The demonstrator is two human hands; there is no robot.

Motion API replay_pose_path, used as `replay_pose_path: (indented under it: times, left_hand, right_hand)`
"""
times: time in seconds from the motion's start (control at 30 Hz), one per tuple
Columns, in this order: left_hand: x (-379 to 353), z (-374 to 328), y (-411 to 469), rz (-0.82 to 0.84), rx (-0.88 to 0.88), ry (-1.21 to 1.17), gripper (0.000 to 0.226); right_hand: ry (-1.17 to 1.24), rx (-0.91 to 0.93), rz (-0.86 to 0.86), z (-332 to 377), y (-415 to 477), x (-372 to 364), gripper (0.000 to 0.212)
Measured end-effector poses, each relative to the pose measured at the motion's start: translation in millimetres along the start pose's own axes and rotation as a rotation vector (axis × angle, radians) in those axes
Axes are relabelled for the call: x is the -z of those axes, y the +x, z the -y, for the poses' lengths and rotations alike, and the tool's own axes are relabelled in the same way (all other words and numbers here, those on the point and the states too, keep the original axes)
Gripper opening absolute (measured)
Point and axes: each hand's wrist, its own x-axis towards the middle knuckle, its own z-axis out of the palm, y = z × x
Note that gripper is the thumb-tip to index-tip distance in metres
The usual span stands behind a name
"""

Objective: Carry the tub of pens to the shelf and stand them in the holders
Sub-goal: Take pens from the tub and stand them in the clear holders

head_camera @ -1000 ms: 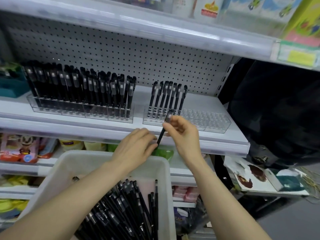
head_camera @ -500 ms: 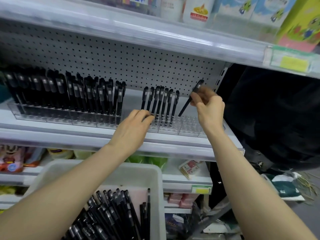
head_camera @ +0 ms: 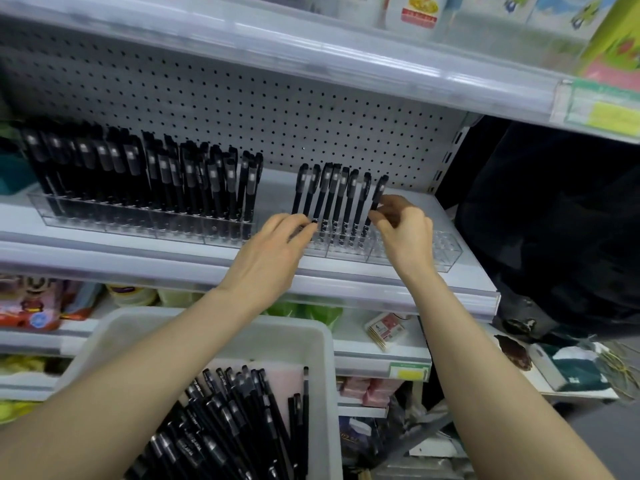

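Note:
A white tub (head_camera: 322, 362) at the bottom holds several loose black pens (head_camera: 221, 427). On the shelf (head_camera: 346, 289) stand two clear holders. The left holder (head_camera: 138, 220) is packed with upright pens. The right holder (head_camera: 433, 251) carries a short row of pens (head_camera: 329, 199) at its left end. My right hand (head_camera: 403, 226) pinches a black pen (head_camera: 378, 195) that stands at the right end of that row. My left hand (head_camera: 273, 251) rests on the front left of the right holder, fingers curled against it.
A pegboard wall (head_camera: 242, 109) backs the shelf and an upper shelf (head_camera: 311, 53) overhangs it. Lower shelves hold packaged goods (head_camera: 384, 329). A dark bulky shape (head_camera: 554, 237) fills the right side. Yellow price tags (head_camera: 613, 116) sit on shelf edges.
My right hand carried the pen from in front of the shelf to the right holder and lowered it upright beside the row. My left hand moved forward onto the holder's front.

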Motion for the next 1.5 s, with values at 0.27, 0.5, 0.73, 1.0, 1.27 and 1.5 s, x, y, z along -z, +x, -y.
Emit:
replay_pose_path:
  times: [0.27,0.5,0.73,1.0,1.27,1.5]
  left_hand:
    - [13,13,-91,0.029,0.045,-0.102,0.045]
    - [-7,41,-165,0.150,0.099,-0.047,0.051]
    - [-19,45,-171,0.141,0.112,-0.074,0.053]
    - [-21,46,-169,0.154,0.135,-0.066,0.056]
    - [-10,43,-164,0.240,0.135,-0.009,0.066]
    - [17,14,-105,0.123,0.071,-0.006,0.051]
  right_hand:
    - [0.048,0.083,-0.073,22,-93,-21,0.025]
    - [-0.120,-0.072,0.376,19,-191,-93,0.023]
    - [-0.407,-0.208,0.654,6,-218,-117,0.028]
    - [-0.448,-0.277,0.732,11,-216,-126,0.028]
    - [-0.140,-0.332,0.626,17,-203,-104,0.021]
    - [0.123,-0.185,0.365,18,-136,-33,0.011]
